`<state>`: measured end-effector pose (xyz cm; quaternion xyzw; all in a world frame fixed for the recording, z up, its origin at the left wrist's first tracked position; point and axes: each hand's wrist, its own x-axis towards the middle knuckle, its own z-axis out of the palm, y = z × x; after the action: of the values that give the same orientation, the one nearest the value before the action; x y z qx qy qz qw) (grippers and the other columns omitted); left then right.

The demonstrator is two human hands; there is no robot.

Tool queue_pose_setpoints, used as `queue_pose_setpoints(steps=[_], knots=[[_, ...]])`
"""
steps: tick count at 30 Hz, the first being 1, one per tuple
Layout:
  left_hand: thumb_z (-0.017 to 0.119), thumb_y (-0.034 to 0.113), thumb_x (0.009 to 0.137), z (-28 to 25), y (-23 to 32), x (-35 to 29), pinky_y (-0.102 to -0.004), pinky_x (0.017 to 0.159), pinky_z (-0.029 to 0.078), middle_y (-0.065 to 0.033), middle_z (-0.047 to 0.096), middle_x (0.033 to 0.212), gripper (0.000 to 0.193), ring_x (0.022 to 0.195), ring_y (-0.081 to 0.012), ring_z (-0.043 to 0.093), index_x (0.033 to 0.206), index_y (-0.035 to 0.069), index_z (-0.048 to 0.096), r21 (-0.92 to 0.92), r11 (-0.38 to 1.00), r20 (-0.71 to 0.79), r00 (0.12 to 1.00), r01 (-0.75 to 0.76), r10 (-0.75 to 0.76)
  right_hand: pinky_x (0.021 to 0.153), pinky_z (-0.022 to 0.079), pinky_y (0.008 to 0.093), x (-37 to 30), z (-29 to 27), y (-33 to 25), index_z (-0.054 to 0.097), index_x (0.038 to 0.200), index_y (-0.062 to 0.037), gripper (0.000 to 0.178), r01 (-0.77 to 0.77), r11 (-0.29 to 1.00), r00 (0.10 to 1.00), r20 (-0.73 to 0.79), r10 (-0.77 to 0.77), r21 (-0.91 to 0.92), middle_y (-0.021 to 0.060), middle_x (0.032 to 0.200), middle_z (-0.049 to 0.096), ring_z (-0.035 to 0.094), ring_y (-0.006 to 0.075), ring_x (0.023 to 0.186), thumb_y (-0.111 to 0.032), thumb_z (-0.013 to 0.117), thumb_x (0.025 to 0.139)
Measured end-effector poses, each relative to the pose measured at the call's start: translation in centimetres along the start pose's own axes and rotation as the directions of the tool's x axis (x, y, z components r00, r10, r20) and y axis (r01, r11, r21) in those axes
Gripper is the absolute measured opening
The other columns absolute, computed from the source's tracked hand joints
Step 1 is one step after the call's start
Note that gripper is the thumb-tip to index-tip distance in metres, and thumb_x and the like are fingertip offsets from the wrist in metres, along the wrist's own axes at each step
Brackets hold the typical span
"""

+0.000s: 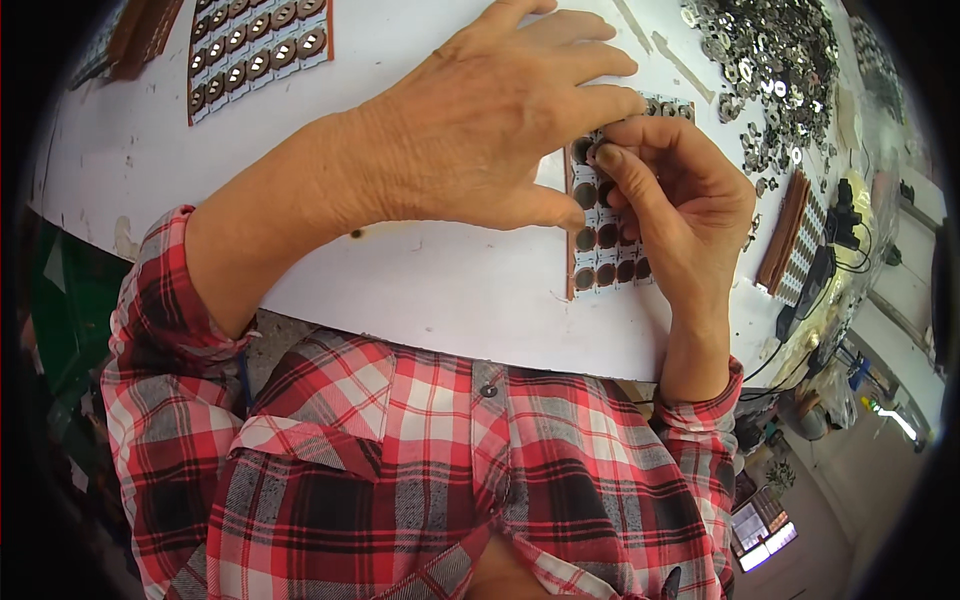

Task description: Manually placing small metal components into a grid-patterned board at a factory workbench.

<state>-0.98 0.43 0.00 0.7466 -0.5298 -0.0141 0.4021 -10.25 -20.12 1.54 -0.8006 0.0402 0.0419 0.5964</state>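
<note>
A panel of small boards with dark round discs in rows point(606, 273) lies on the white table under both hands. My left hand point(500, 125) reaches across from the left, its fingers stretched out and apart. Its thumb rests at the panel's left edge, and its index fingertip is close to my right hand's fingers. My right hand point(680, 190) is bent over the panel, thumb and index finger pinched together above the upper left discs. What they pinch is mostly hidden and too small to name. The hands cover much of the panel's upper part.
A heap of small shiny metal parts point(770, 60) spreads over the table's far right. Another disc panel point(258, 52) lies at the far left, near a brown stack point(145, 38). Stacked panels point(790, 240) and black cables point(850, 225) are at the right edge.
</note>
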Motion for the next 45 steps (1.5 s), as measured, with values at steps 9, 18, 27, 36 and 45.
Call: queue_pose_setpoints(steps=[9,18,27,36,45], knots=[[0.082,0.036,0.079,0.4,0.3,-0.1,-0.0625,0.112,0.031,-0.0281,0.056,0.135,0.069,0.135,-0.0455,0.047,0.13,-0.004,0.059,-0.025,0.999,-0.041,0.999,0.029,-0.03,0.074,0.055,0.0202,-0.4,0.2,0.3,0.07,0.104,0.0047,0.011,0.081,0.979,0.997,0.031,-0.077,-0.184,0.0032,0.09,0.073,0.069,0.0071,0.082,0.006,0.072,0.093],[0.083,0.037,0.078,0.8,0.9,0.0,-0.0675,0.114,0.03,-0.0256,0.057,0.137,0.072,0.138,-0.0456,0.044,0.133,-0.002,0.058,0.048,0.994,-0.032,0.995,0.098,-0.097,0.063,0.046,0.021,0.0,0.0,1.3,0.071,0.096,0.0034,0.009,0.194,0.94,0.981,0.061,-0.184,-0.28,0.0009,0.085,0.063,0.06,0.0057,0.073,0.009,0.071,0.089],[0.091,0.021,0.057,1.9,1.3,0.2,-0.0605,0.123,0.025,-0.0123,0.055,0.149,0.089,0.147,-0.0371,0.041,0.14,0.011,0.06,0.21,0.97,-0.008,0.992,0.125,-0.126,0.066,0.049,0.0195,0.5,-3.6,1.0,0.077,0.103,-0.0011,0.012,0.156,0.919,0.973,-0.102,-0.206,-0.361,-0.0006,0.085,0.071,0.062,0.0042,0.074,0.001,0.072,0.092],[0.091,0.02,0.056,2.2,1.4,0.3,-0.0601,0.124,0.025,-0.0113,0.055,0.15,0.09,0.148,-0.0356,0.041,0.141,0.013,0.06,0.229,0.963,0.004,0.989,0.146,-0.151,0.067,0.051,0.024,1.3,-9.4,1.5,0.076,0.106,-0.0009,0.018,-0.185,0.873,0.937,-0.349,0.018,-0.452,0.0013,0.089,0.073,0.064,0.0077,0.078,-0.008,0.075,0.089],[0.092,0.019,0.058,2.2,1.3,0.1,-0.0604,0.123,0.026,-0.012,0.055,0.15,0.09,0.148,-0.0344,0.041,0.141,0.012,0.059,0.244,0.956,0.005,0.986,0.161,-0.168,0.049,0.048,0.0219,0.7,-6.1,0.5,0.071,0.112,0.004,0.02,0.015,0.998,0.992,-0.124,-0.008,0.059,0.0085,0.092,0.073,0.065,0.0104,0.061,-0.009,0.071,0.097]])
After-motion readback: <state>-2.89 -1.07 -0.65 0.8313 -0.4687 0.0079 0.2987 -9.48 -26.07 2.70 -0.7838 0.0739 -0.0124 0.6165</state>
